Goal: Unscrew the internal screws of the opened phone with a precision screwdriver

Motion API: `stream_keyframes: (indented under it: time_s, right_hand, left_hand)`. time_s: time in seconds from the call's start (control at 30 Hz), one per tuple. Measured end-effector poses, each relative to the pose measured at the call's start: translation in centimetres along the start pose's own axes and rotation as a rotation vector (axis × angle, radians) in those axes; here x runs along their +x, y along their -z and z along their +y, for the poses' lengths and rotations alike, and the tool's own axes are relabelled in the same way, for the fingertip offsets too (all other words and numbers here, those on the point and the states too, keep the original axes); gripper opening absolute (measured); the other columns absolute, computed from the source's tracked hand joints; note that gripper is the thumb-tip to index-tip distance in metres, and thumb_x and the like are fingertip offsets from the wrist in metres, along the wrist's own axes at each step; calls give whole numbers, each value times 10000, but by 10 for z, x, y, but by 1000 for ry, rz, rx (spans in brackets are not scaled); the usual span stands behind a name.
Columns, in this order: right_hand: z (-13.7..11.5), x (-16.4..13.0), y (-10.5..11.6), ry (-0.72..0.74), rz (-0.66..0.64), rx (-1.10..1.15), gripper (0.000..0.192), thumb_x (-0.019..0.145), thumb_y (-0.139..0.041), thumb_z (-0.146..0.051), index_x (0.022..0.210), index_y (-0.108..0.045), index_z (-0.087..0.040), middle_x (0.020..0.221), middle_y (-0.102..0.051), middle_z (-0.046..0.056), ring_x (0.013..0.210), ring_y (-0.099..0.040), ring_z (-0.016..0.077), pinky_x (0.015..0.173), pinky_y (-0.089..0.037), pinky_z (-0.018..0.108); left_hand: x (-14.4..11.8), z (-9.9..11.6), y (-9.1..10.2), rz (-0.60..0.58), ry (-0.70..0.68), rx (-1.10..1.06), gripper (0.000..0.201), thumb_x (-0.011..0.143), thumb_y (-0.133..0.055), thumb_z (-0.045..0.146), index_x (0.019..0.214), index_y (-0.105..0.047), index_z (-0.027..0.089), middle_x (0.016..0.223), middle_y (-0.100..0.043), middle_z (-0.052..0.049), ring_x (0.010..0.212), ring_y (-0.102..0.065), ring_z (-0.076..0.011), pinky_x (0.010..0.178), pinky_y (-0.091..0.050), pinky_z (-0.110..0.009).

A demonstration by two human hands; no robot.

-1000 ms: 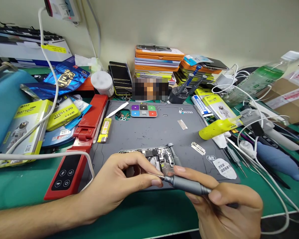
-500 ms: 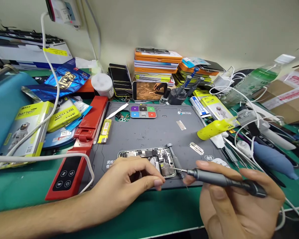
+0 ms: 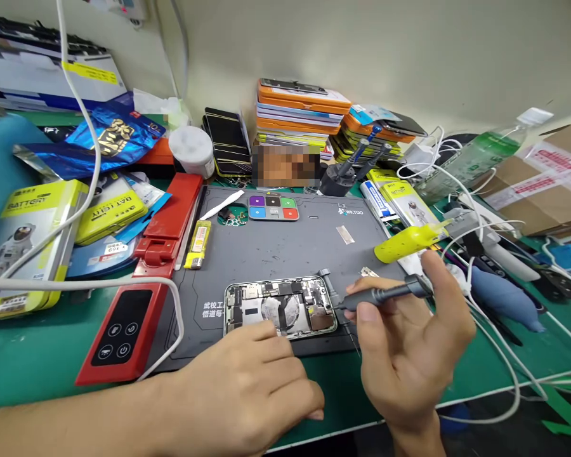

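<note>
Head view, change: half a second before, the right hand (image 3: 409, 355) held the grey metal screwdriver (image 3: 385, 294) low and flat near the mat's front edge; it had since risen, and the tool pointed left toward the phone. The left hand (image 3: 247, 393) had slid back off the phone, so more of the phone's inside was visible.

Head view, phone: the opened smartphone with a silver frame and bare circuit parts (image 3: 280, 308) lay flat on the dark grey rubber work mat (image 3: 285, 247), its long side across the view.

Head view, right hand: it was half open, only thumb and forefinger pinched the knurled screwdriver, the other fingers were spread. The tool tip was just beside the phone's right edge; touching or not, I cannot tell.

Head view, left hand: it rested palm down, fingers loosely curled and holding nothing, its fingertips at the phone's front edge.

Head view, around: a red flat plastic device with black buttons (image 3: 124, 330) lay left of the mat, a yellow plastic bottle (image 3: 404, 242) on the right.
</note>
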State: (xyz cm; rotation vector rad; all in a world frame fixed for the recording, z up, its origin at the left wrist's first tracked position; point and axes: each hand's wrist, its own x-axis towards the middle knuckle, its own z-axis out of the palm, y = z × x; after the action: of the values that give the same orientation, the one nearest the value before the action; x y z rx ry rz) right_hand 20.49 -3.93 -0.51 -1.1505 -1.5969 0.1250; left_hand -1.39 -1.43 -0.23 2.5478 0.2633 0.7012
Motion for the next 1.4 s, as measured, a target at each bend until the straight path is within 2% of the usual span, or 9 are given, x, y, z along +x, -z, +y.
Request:
stream_keyframes:
  time_s: [0.1, 0.23, 0.33, 0.43, 0.77, 1.07, 1.23, 1.4]
  right_hand:
    - [0, -3, -5, 27, -24, 24, 898, 882, -652, 51, 1667, -374, -286, 1179, -659, 64, 993, -735, 166, 845, -705, 328]
    - [-1, -4, -6, 75, -75, 10, 871, 875, -666, 77, 1635, -423, -271, 1197, -680, 81, 1087, -759, 196, 891, -708, 340]
    - [0, -5, -6, 68, -82, 19, 851, 886, -654, 76, 1630, -428, -270, 1201, -701, 89, 1089, -758, 204, 872, -716, 351]
    - [1, -6, -6, 67, -83, 21, 862, 890, -655, 69, 1644, -407, -266, 1284, -700, 115, 1091, -754, 207, 867, -720, 365]
    - [4, -12, -5, 0, -138, 20, 825, 942, -625, 41, 1650, -397, -314, 1219, -720, 113, 1127, -763, 253, 793, -726, 415]
    - [3, -12, -5, -9, -137, 55, 844, 934, -618, 61, 1651, -405, -330, 1210, -714, 109, 1146, -768, 265, 803, -719, 419]
    - [5, -15, -3, -7, -140, 33, 849, 939, -627, 53, 1661, -391, -327, 1260, -706, 125, 1163, -765, 277, 811, -720, 442]
    - [8, -13, -3, 31, -124, -67, 883, 912, -700, 36, 1667, -398, -309, 1405, -682, 129, 1166, -758, 259, 919, -700, 468]
  left_hand:
    - [-1, 0, -3, -23, -60, 86, 359, 1156, -424, 154, 1014, -754, 152, 876, -806, -51, 730, -682, -199, 665, -476, -364]
    - [-4, 0, -7, 71, -60, 163, 346, 1144, -449, 129, 1032, -776, 149, 1244, -825, -88, 1095, -752, -238, 947, -566, -354]
    - [-6, -1, -11, 111, -2, 193, 272, 1122, -519, 131, 1037, -777, 132, 1423, -757, -122, 1372, -661, -276, 1154, -522, -386]
    - [-7, -1, -15, 111, 7, 212, 225, 1108, -571, 139, 1007, -772, 126, 1435, -750, -130, 1450, -617, -285, 1265, -444, -405]
    - [-4, -2, -9, 24, 5, 233, 346, 1130, -426, 132, 1006, -749, 154, 1386, -767, -139, 1464, -591, -303, 1131, -484, -408]
    - [-4, -2, -10, 27, 2, 231, 318, 1120, -453, 112, 1002, -748, 131, 1387, -765, -145, 1425, -621, -298, 1108, -477, -405]
    - [-4, -3, -10, 41, -16, 294, 336, 1136, -433, 130, 1000, -739, 154, 1390, -763, -112, 1442, -591, -287, 1100, -466, -405]
    - [-4, -4, -9, 33, -30, 312, 291, 1132, -469, 141, 979, -716, 155, 1388, -756, -108, 1436, -590, -289, 1096, -453, -427]
